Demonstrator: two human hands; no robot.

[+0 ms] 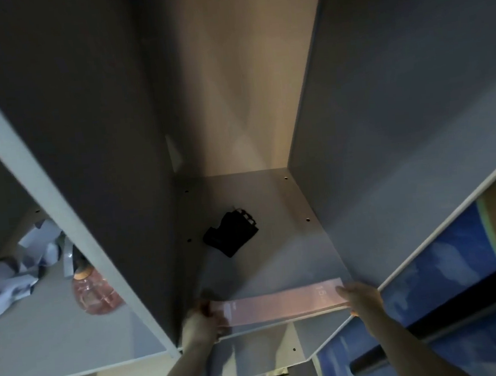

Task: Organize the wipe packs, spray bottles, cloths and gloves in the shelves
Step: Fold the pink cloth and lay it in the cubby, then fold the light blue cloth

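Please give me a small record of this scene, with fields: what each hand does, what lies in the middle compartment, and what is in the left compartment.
left hand: left hand grips one end of the pink wipe pack
right hand: right hand lies along the other end, fingers straight
pack position: front edge of the middle shelf
middle compartment: black glove, farther back
left compartment: pink spray bottle, pale cloths
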